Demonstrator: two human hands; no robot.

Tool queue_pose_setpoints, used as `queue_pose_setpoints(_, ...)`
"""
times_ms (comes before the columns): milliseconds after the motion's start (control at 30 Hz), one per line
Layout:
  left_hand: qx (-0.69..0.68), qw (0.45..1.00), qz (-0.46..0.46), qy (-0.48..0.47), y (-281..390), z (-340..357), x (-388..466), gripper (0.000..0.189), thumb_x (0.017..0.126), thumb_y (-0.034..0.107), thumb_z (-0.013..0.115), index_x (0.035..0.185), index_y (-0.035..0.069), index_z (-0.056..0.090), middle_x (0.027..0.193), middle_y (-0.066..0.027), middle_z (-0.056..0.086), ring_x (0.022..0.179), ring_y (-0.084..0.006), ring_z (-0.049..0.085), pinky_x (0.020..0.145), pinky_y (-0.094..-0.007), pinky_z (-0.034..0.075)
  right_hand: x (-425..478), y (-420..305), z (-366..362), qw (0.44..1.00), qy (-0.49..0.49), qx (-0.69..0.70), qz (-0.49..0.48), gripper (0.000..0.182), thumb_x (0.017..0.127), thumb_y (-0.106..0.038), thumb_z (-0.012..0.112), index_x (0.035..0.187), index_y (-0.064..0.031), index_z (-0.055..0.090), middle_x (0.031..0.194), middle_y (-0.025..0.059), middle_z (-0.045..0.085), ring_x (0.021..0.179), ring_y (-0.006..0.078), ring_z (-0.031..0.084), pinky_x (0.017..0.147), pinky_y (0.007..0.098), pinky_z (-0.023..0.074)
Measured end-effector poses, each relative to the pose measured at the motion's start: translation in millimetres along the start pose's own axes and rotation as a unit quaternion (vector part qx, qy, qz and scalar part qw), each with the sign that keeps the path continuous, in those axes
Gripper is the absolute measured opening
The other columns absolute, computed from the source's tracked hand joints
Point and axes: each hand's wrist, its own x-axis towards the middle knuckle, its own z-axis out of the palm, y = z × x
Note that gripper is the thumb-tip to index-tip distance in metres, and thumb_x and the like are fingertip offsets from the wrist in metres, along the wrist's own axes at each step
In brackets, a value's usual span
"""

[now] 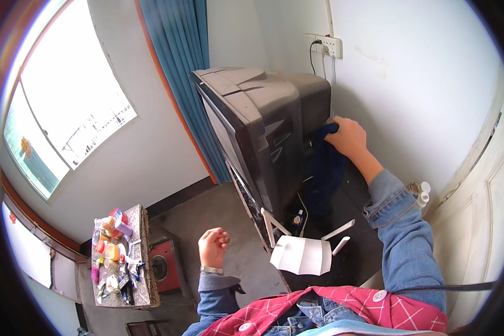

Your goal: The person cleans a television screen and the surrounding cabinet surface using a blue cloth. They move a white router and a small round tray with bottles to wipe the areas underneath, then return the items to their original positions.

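Observation:
My right hand [349,136] grips a dark blue cloth [325,168] that hangs down behind the television. The boxy CRT television [273,109] has a dusty grey top and a dark side; its screen faces left. It stands on a dark table top [353,252]. My left hand [213,245] is raised over the floor, left of the table, with its fingers curled; nothing can be seen in it. In front of the television, nearest my body, lies a white router [302,254] with several antennas. A small dark bottle [297,218] stands beside a white cable [304,210].
A wall socket strip [329,46] with plugs is behind the television. White bottles [423,193] stand near the door [466,235] at right. At left, a small table [149,269] bears jars and tubes. A blue curtain [180,54] hangs beside the window [80,84].

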Motion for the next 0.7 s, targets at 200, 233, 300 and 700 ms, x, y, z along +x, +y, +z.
queue_pose_setpoints(200, -0.09, 0.996, -0.007, 0.023, -6.0, -28.1, 1.7, 0.011, 0.091, 0.01, 0.055, 0.09, 0.003, 0.063, 0.076, -0.009, 0.066, 0.061, -0.0178, 0.064, 0.048, -0.0245, 0.047, -2.8, -61.3, -41.8, 0.973, 0.045, 0.196, -0.113, 0.036, 0.062, -0.037, 0.079, 0.09, -0.0179, 0.068, 0.088, 0.0091, 0.061, 0.087, 0.0316, 0.062, 0.075, 0.0408, 0.0498)
queue_pose_setpoints(233, -0.08, 0.997, -0.001, 0.013, -5.0, -21.9, 2.5, 0.01, 0.091, 0.01, 0.055, 0.09, 0.003, 0.063, 0.076, -0.009, 0.067, 0.061, -0.0179, 0.064, 0.049, -0.0246, 0.047, -3.3, -73.1, -44.1, 0.965, 0.04, 0.218, -0.139, 0.038, 0.061, -0.038, 0.08, 0.09, -0.0176, 0.068, 0.088, 0.0091, 0.06, 0.087, 0.0313, 0.062, 0.075, 0.0407, 0.0497)
queue_pose_setpoints(300, -0.061, 0.998, 0.011, -0.011, -3.1, -6.0, 2.9, 0.01, 0.091, 0.009, 0.055, 0.091, 0.003, 0.064, 0.077, -0.009, 0.067, 0.061, -0.018, 0.064, 0.049, -0.0248, 0.048, -11.9, -97.7, -41.3, 0.963, 0.017, 0.216, -0.163, 0.046, 0.058, -0.04, 0.082, 0.094, -0.0162, 0.067, 0.09, 0.01, 0.058, 0.088, 0.0308, 0.062, 0.076, 0.0405, 0.0497)
queue_pose_setpoints(700, -0.056, 0.998, -0.02, 0.021, -19.4, -21.9, 2.6, 0.011, 0.09, 0.013, 0.055, 0.09, 0.006, 0.063, 0.077, -0.0062, 0.066, 0.064, -0.0171, 0.063, 0.051, -0.0242, 0.047, -1.9, -115.8, -23.1, 0.945, -0.166, 0.269, -0.086, 0.065, 0.055, -0.038, 0.085, 0.105, -0.0033, 0.065, 0.095, 0.0146, 0.068, 0.093, 0.0303, 0.066, 0.08, 0.037, 0.0514)
